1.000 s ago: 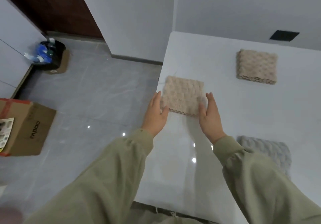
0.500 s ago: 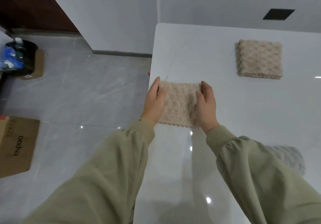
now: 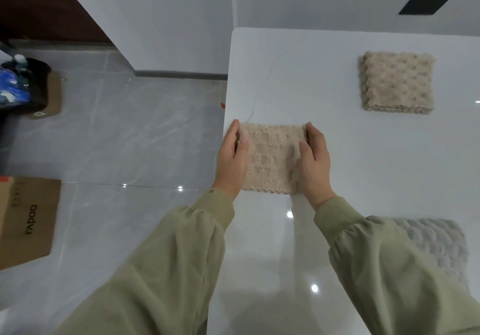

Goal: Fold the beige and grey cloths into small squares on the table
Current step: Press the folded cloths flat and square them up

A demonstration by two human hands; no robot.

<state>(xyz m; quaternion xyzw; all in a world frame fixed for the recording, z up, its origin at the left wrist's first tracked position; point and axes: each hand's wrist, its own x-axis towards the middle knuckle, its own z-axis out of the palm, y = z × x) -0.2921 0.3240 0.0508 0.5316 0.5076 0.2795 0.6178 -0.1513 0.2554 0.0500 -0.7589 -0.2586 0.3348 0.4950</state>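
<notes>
A folded beige cloth (image 3: 272,158) lies at the left edge of the white table (image 3: 298,74). My left hand (image 3: 232,161) grips its left side, thumb on top and fingers along the edge. My right hand (image 3: 315,160) grips its right side the same way. A second beige cloth (image 3: 397,85), folded into a square, lies at the back right of the table. A folded grey cloth (image 3: 436,246) lies at the near right, partly hidden by my right sleeve.
The table's left edge drops to a grey tiled floor (image 3: 130,139). A cardboard box (image 3: 26,220) and a black bin (image 3: 23,85) with blue bags stand at the far left. A white wall runs behind the table.
My hands went from resting beside the near edge of the cloth to holding it by both sides. The cloth now sits squarer to me, and the camera has moved closer.
</notes>
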